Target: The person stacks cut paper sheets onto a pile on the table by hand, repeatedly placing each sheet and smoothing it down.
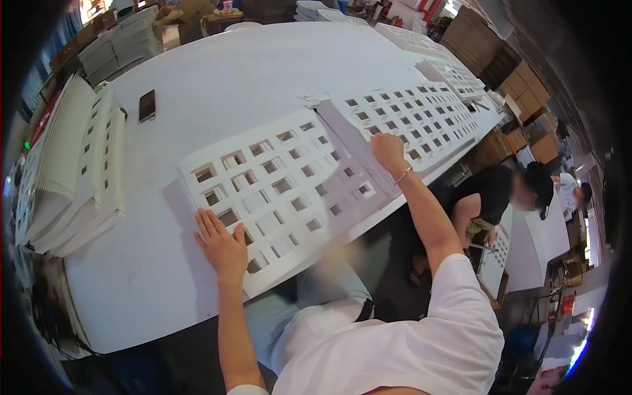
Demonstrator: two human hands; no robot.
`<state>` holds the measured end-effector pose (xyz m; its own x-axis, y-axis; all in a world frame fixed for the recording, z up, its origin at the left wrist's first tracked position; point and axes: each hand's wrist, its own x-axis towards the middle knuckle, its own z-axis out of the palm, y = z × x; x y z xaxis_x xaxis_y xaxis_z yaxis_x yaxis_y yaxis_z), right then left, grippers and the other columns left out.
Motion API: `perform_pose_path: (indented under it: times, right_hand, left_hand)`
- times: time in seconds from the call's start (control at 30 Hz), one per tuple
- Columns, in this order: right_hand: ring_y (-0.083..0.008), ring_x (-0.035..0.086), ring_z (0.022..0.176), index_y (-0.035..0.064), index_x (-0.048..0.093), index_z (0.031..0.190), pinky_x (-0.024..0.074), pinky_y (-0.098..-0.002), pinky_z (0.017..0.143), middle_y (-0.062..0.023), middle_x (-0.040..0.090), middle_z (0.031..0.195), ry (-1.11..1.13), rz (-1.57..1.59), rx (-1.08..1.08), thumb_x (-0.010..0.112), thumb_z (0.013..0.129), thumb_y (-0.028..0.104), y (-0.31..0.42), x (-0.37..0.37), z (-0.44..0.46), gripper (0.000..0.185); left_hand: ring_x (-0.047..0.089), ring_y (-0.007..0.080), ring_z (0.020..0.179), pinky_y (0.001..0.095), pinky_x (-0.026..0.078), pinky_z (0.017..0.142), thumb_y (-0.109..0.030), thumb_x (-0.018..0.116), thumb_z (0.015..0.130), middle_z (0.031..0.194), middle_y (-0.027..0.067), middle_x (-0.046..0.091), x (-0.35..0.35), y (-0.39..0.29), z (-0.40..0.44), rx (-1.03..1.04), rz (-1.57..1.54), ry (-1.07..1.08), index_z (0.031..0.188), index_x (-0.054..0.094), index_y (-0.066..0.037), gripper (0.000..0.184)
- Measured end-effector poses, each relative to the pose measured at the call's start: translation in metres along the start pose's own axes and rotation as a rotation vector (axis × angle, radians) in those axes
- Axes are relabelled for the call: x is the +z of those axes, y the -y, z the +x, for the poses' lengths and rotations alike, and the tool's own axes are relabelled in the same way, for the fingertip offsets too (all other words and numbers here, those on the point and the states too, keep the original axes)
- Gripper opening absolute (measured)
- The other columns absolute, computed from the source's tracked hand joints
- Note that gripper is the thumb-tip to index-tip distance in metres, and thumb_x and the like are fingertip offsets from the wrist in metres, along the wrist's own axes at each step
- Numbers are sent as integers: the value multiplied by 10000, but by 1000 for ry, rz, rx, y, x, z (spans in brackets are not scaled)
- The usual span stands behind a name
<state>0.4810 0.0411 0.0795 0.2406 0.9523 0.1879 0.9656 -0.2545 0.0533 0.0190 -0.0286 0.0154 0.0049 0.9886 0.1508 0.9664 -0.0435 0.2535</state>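
In front of me lies a stack of white boards (266,172) with rows of rectangular cut-out holes. My left hand (222,249) rests flat on its near left corner, fingers stretched out. My right hand (388,151), a bracelet at its wrist, is closed in a fist near the boundary between this stack and a second stack of perforated boards (421,118) to the right. Whatever the fist may hold is hidden by the fingers. Some holes in the nearer stack still show white pieces inside, while others are dark.
A dark phone (147,105) lies on the white table (191,85). Tall bundles of perforated sheets (79,164) stand at the left. More boards (454,76) lie at the far right. Another person (484,197) in black works beside the table, near cardboard boxes (526,89).
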Motion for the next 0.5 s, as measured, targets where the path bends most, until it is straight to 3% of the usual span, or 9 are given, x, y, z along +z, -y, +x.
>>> perform_pose_path:
  times: [0.03, 0.1, 0.17, 0.27, 0.37, 0.4, 0.5]
  right_hand:
    - [-383, 701, 811, -28, 684, 754, 553, -466, 741, -195, 703, 783, 48, -49, -51, 609, 955, 355, 21, -21, -6, 438]
    - [-338, 723, 782, -47, 687, 806, 573, -410, 736, -193, 715, 802, 326, 310, -193, 594, 991, 312, 61, -72, -22, 414]
    - [-252, 717, 741, -57, 674, 897, 579, -358, 734, -152, 716, 816, 528, 1472, -92, 561, 1028, 274, 101, -139, -62, 373]
    - [-179, 691, 725, -57, 655, 980, 580, -347, 751, -124, 719, 845, 562, 1769, 27, 527, 1050, 265, 85, -149, -48, 354]
    - [-162, 674, 680, -57, 650, 1019, 571, -337, 688, -128, 712, 823, 533, 1627, 35, 527, 1047, 279, 71, -73, -26, 359]
    - [-160, 678, 684, -42, 659, 1005, 551, -318, 655, -129, 711, 818, 550, 1407, 97, 555, 1028, 313, 58, -44, -18, 371]
    - [-122, 615, 607, -20, 670, 967, 515, -265, 580, -80, 681, 746, 455, 1154, 217, 583, 1019, 328, 54, -19, -24, 363]
  left_hand:
    - [122, 303, 1549, 534, 123, 1231, -461, 505, 1004, 1652, 190, 191, 0, 1, 0, 5, -7, -5, 1554, 228, 61, 807]
    - [119, 303, 1549, 553, 106, 1227, -466, 504, 1003, 1654, 190, 187, 2, 1, -1, 1, -20, -11, 1556, 219, 62, 816]
    - [115, 312, 1550, 573, 96, 1221, -449, 485, 1015, 1653, 195, 186, 4, 3, -1, 27, -31, -45, 1558, 248, 24, 758]
    - [151, 347, 1538, 574, 117, 1217, -425, 462, 1028, 1632, 222, 229, 1, 9, -3, 112, -164, -154, 1527, 342, -7, 662]
    - [196, 351, 1526, 524, 145, 1225, -405, 421, 1057, 1611, 226, 280, 1, 21, -2, 134, -656, -163, 1492, 392, 23, 611]
    - [200, 323, 1531, 456, 198, 1221, -394, 393, 1081, 1605, 232, 295, 3, 21, 1, -30, -1168, -179, 1452, 449, 41, 575]
    - [233, 311, 1523, 426, 242, 1201, -338, 451, 1071, 1566, 246, 360, 3, 30, 7, -121, -1172, -140, 1341, 545, 57, 488]
